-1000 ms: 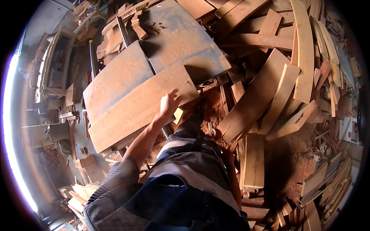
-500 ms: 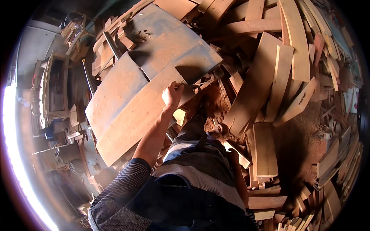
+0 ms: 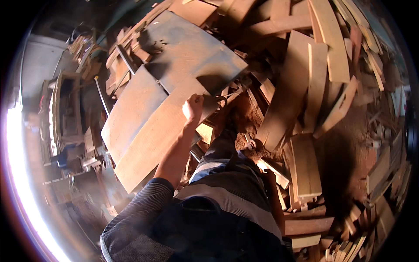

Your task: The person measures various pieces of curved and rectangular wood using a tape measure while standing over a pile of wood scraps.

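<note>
My left hand (image 3: 193, 107) is closed, fingers curled together, over the right end of a wide pale wooden board (image 3: 150, 131). Whether something small is pinched in it I cannot make out. The board lies along the near side of a dusty grey metal machine table (image 3: 183, 48), whose separate left section (image 3: 128, 105) shows beyond it. Just right of the left hand is a dark ring-shaped part (image 3: 222, 101) at the table's edge. My right hand (image 3: 269, 176) hangs low by my right leg, in shadow near a sunlit wood offcut (image 3: 276, 174); its fingers cannot be told apart.
Long planks (image 3: 286, 91) lean and overlap in a heap at the right. Reddish sawdust (image 3: 246, 118) covers the ground between table and heap. A short thick board (image 3: 306, 166) lies near my right side, with stacked offcuts (image 3: 309, 225) below. Metal rails (image 3: 126, 59) stick out at the table's far left.
The view has shifted slightly. My left hand stays closed over the board in nearly the same place. My right hand has come more into sight beside my leg.
</note>
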The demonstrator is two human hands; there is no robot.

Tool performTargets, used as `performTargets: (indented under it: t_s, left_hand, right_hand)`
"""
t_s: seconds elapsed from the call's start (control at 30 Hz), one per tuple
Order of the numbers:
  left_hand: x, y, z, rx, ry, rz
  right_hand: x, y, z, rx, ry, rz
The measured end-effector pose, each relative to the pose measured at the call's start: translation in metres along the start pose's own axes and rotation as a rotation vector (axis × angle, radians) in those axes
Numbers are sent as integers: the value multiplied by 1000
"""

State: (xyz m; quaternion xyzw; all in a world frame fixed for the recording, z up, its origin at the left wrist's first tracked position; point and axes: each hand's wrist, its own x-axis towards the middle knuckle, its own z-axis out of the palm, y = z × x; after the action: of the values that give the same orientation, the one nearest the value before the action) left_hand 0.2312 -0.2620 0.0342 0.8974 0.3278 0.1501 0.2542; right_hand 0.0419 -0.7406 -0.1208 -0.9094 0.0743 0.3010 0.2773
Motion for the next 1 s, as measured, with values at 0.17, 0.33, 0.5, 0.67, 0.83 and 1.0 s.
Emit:
performTargets:
  t_s: [0.17, 0.33, 0.5, 0.67, 0.83, 1.0]
  left_hand:
    - [0, -3, 0, -53, -9, -13]
    - [7, 17, 4, -25, -31, -8]
    - [3, 1, 1, 30, -54, -33]
    - [12, 11, -4, 88, -135, -10]
    - [12, 25, -15, 289, -285, 8]
    - [11, 39, -25, 412, -345, 82]
  right_hand:
    - [8, 23, 8, 46, -89, -132]
    - [38, 82, 31, 48, -78, -170]
    - [49, 54, 0, -51, -187, -200]
    - [62, 19, -38, -135, -247, -254]
    - [76, -8, -57, -203, -296, -327]
    - [93, -28, -62, -217, -299, -426]
